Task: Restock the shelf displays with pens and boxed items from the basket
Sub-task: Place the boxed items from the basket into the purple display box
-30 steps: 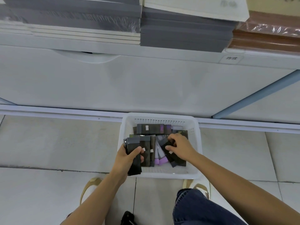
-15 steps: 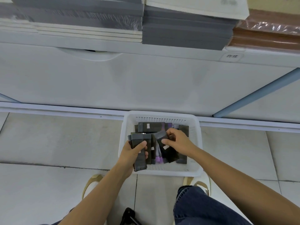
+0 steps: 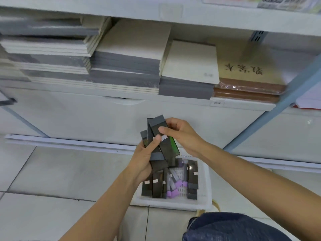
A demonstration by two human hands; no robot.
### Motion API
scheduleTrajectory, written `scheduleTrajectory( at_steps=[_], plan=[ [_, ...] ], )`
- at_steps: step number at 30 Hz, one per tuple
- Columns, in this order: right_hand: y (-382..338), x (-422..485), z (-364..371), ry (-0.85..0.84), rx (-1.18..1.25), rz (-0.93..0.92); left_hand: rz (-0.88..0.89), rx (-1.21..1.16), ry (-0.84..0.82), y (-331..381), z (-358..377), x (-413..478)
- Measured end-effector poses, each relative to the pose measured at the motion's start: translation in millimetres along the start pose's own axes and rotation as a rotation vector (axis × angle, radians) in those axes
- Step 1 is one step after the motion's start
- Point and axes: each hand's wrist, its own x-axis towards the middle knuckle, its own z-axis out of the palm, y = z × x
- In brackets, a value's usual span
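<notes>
A white plastic basket [image 3: 206,180] sits on the tiled floor in front of the shelf unit, holding several dark slim boxes [image 3: 192,174] and purple-ended ones [image 3: 175,186]. Above it, my left hand [image 3: 144,159] grips a fanned stack of dark boxes [image 3: 157,156]. My right hand [image 3: 182,134] pinches the top dark box [image 3: 163,134], which has a green side, and holds it against that stack. Both hands are raised in front of the shelf's white base panel.
The shelf [image 3: 243,106] just above holds stacks of grey and cream notebooks [image 3: 125,66] and brown wrapped books [image 3: 248,91]. A blue slanted support [image 3: 271,115] runs at right. My knee in blue jeans [image 3: 234,226] is at the bottom right.
Both hands lifted out of the basket with dark boxes and came together above it. The view tilted up, revealing more of the shelf.
</notes>
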Motion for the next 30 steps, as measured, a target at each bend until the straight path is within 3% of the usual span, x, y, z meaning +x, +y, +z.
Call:
scheduleTrajectory(
  at_steps=[8, 12, 17, 21, 26, 30],
  plan=[
    [-89, -18, 17, 0.064, -0.004, -0.125, 0.135, 0.033, -0.012, 73, 29, -42],
    [-125, -23, 31, 0.083, 0.016, -0.135, 0.232, 0.169, 0.017, 108, 41, -59],
    [-159, -31, 46, -0.011, 0.090, -0.133, 0.330, 0.281, 0.085, 142, 47, -77],
    [-175, -40, 50, -0.090, 0.155, -0.151, 0.329, 0.373, 0.046, 163, 46, -94],
    [-192, -44, 47, 0.102, 0.015, -0.240, 0.370, 0.304, -0.067, 180, 52, -110],
    [-201, -38, 53, 0.380, -0.203, -0.411, 0.394, 0.355, -0.071, 180, 65, -115]
  ],
)
